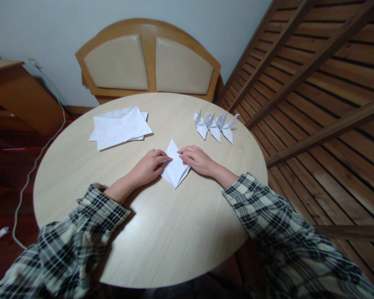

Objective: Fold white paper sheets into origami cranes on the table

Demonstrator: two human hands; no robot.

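A small white folded paper [174,171] lies on the round, pale wood surface [162,241], right in front of the person. It is shaped like a diamond, with one tip pointing away and one tip pointing back at the person. On its lower right side, the layers of paper are a little bit apart.

The left hand [150,166] is on the left side of the paper. Its fingers are curled close together, and the tips touch the paper. The right hand [198,160] is at the right side, with its fingers bent and their tips at the paper too. I cannot tell if either hand is pinching the paper or just pressing on it.

Three white paper cranes [215,128] stand in a row near the far right edge, close to each other. Over on the far left, some bigger white sheets [121,128] lie in a messy pile, one partly on top of another.

Both arms have black and cream checked sleeves [77,232]. Past the surface is a wooden headboard [151,62] with two cream pads. Brown wooden slats [318,137] lean on the right. On the left, a long white cord [29,174] runs down to the dark floor [6,187].
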